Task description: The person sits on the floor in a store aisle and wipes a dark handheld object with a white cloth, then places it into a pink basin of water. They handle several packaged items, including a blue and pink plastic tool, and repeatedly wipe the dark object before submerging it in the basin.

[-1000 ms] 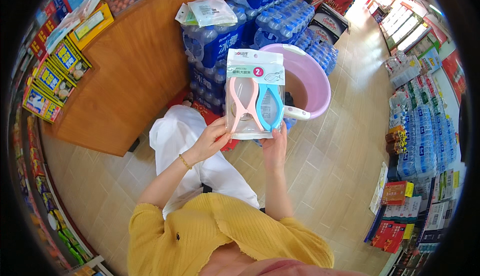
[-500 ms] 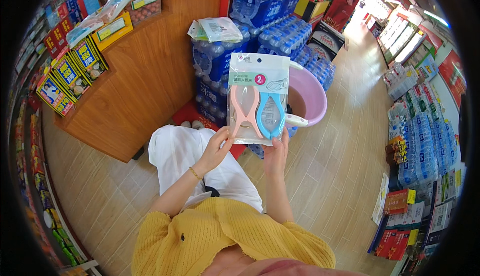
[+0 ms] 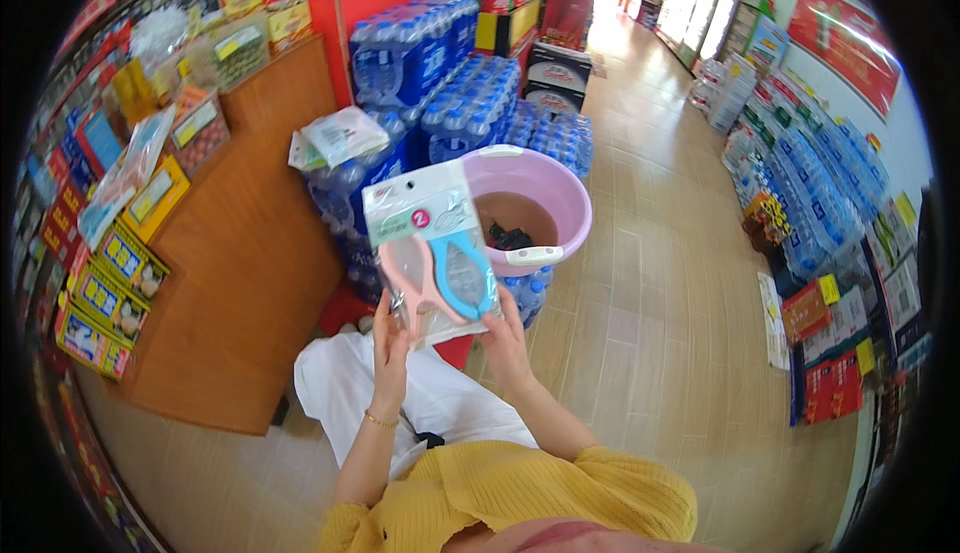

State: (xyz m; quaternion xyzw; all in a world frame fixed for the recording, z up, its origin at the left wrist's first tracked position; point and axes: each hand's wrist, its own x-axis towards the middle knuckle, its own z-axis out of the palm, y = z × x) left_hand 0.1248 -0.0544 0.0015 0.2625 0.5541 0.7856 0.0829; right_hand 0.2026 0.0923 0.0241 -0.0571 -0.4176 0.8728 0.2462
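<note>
A clear plastic pack of two large clips [image 3: 461, 275], one pink and one blue, is held up in front of me, tilted to the left. My left hand [image 3: 391, 331] grips its lower left corner. At the lower right edge, my right hand [image 3: 507, 338] pinches the pack beside the blue clip. Just behind it stands a pink-purple plastic tub [image 3: 572, 215] with white handles. Brownish water and a dark, crumpled item [image 3: 510, 238] show inside the tub, which rests on packs of bottled water.
Shrink-wrapped bottle packs [image 3: 468, 103] are stacked behind the tub, with flat plastic packets [image 3: 345, 136] on top. To the left curves a wooden counter [image 3: 240, 223] bearing boxes and jars. Along the right wall stand more bottles [image 3: 800, 188] and boxes. A tiled aisle [image 3: 650, 153] runs away between them.
The view has turned to the right, showing more of the aisle. The pack now tilts left and sits lower left in view, uncovering more of the tub. Both hands keep hold.
</note>
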